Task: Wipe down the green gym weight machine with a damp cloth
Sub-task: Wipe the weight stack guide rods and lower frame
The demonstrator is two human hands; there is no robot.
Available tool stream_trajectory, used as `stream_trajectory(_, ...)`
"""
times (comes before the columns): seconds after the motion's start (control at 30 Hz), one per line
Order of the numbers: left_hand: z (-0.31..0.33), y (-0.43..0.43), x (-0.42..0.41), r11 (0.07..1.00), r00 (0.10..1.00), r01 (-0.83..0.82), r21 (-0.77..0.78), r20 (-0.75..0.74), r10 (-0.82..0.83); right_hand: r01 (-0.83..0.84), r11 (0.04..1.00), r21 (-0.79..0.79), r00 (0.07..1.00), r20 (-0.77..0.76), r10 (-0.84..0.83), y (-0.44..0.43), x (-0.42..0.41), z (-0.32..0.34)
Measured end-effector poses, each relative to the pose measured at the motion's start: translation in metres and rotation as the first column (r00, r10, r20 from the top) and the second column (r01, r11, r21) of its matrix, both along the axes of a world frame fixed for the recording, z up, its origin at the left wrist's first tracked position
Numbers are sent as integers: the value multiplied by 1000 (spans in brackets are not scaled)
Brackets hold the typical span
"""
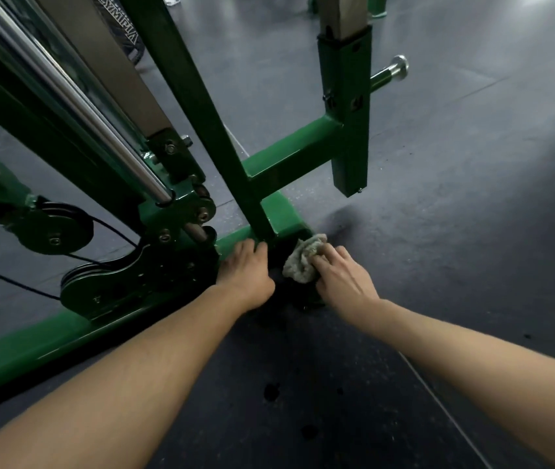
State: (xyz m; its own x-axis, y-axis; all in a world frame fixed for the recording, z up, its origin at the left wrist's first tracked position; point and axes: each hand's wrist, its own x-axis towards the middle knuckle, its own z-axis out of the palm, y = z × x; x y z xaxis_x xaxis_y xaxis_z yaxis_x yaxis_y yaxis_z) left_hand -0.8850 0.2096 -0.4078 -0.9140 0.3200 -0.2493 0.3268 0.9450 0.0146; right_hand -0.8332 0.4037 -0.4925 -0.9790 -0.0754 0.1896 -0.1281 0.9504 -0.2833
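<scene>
Two bare hands work at the foot of a green weight machine (289, 157) on a dark gym floor (455, 231). One crumpled, pale cloth (303, 258) is in view, bunched against the shadowed near end of the machine's base rail (32, 346), where the slanted upright (201, 106) meets it. The right hand (340, 275) presses on the cloth from the right, its grip narrow, fingers bent over the fabric and holding it against the frame. The left hand (247, 269) rests on the base rail just left of the upright, fingers curled over the rail's far edge, close beside the cloth but apart from it. Two black pulleys (56, 228) sit at left, with thin black cables running from them. One chrome guide rod (76, 106) slants down into a bolted bracket. One short peg with a chrome end cap (394, 69) projects to the right from the square post (347, 106) at far right. White lettering on a dark panel at upper left, seen upside down, reads "OLYMPIA" (120, 33). Several dark spots mark the floor near the forearms.
</scene>
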Motion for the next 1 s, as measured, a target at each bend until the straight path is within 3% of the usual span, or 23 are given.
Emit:
stream_trajectory(0.1,-6,6,2,1000,1000,13,9,3,-13,-29,999,-18,999,-25,28,-7,-9,-2)
stream_trajectory(0.43,-14,1,6,994,994,-82,69,83,76,-46,999,-5,958,284,45,-36,-124,27)
stream_trajectory(0.5,-18,2,7,991,992,-91,94,91,83,-49,997,-52,962,267,61,-30,-109,26)
stream_trajectory(0.63,-23,9,4,988,994,-63,138,103,49,-65,994,-85,997,30,67,-13,-30,5)
stream_trajectory(0.7,-24,11,2,988,994,-48,145,105,33,-49,993,-112,999,-16,48,-6,1,0)
stream_trajectory(0.83,-24,13,1,990,993,-54,133,112,39,-72,992,-102,994,-84,64,-3,-6,-9)
stream_trajectory(1.0,-26,12,9,991,991,-64,113,121,50,-44,996,-75,986,157,56,-22,-92,12)
